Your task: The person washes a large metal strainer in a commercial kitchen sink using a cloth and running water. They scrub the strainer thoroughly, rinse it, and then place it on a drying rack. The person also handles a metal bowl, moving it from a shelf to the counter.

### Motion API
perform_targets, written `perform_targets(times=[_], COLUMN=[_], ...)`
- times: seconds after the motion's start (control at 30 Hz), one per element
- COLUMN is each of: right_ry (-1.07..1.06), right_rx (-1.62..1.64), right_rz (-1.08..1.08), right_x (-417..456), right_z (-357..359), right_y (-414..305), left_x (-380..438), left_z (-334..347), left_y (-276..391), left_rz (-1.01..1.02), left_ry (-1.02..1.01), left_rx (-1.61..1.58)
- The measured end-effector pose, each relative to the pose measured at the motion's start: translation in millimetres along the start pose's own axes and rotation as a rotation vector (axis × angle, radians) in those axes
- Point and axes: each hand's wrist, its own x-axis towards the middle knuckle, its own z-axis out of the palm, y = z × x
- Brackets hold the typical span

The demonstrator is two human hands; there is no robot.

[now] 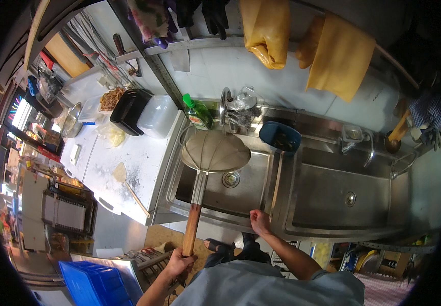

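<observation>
My left hand (180, 263) grips the wooden handle (192, 229) of a large wire-mesh strainer (215, 151). The strainer's round mesh, braced by metal ribs, hangs over the left basin (249, 187) of a stainless-steel double sink. Near the tap (223, 109) at the back, the far edge of the mesh covers part of the sink. My right hand (260, 222) is curled beside the front edge of that basin, with nothing visible in it; whether it touches the rim I cannot tell. A drain (230, 179) shows below the strainer.
A green detergent bottle (198, 114) and a dark blue tub (280, 137) stand behind the left basin. The right basin (331, 195) has its own tap (367, 147). On the white surface at left lie a spatula (120, 173) and containers (158, 116). Yellow gloves (265, 32) hang above.
</observation>
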Motion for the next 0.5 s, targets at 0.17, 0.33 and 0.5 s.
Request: perform_targets(times=[0.17,0.33,0.5], right_ry=[0.012,0.055,0.069], right_rx=[-0.014,-0.003,0.009], right_rz=[-0.002,-0.009,-0.019], right_x=[2,-1,-3], right_z=[-2,-1,0], right_y=[-1,1,5], left_x=[-13,-36,-48], left_z=[0,-9,-26], left_y=[12,16,9], left_rz=[-0.077,-0.152,-0.157], left_ry=[-0.055,-0.123,-0.275], left_rx=[-0.355,-0.572,-0.793])
